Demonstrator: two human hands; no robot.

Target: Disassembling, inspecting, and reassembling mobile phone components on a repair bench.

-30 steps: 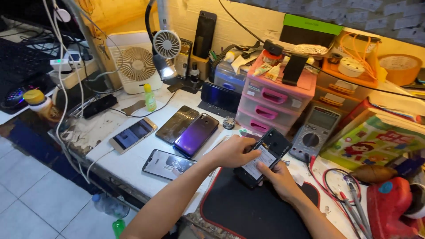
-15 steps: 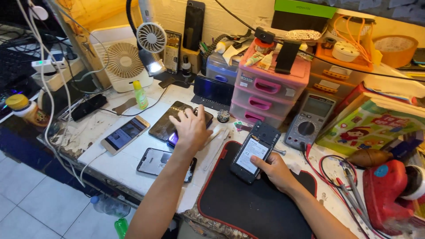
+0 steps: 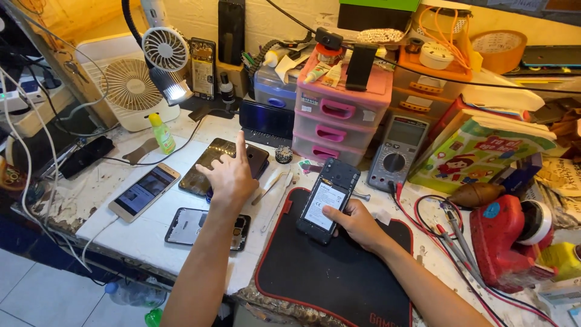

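Black open-backed phone (image 3: 327,200) with white battery: tilted over back edge of black red-trimmed mat (image 3: 339,266), mid-counter | right hand (image 3: 357,223) pinches its lower end; bare mat lies toward the front edge | left hand (image 3: 229,175) spread, index raised, over dark glossy phones (image 3: 209,163).

Pink plastic three-drawer organiser (image 3: 339,112) at the back of my counter (image 3: 151,233). Grey digital multimeter (image 3: 399,151) just right of it, red and black leads trailing forward. White square desk fan (image 3: 124,88) far left, small clip fan (image 3: 164,49) above it. Yellow-green squeeze bottle (image 3: 161,133) upright near the fan. Gold-edged smartphone (image 3: 144,191) lying flat, screen up, cable attached. Red-trimmed black work mat (image 3: 321,272) at front edge. Roll of brown tape (image 3: 497,49) top right.
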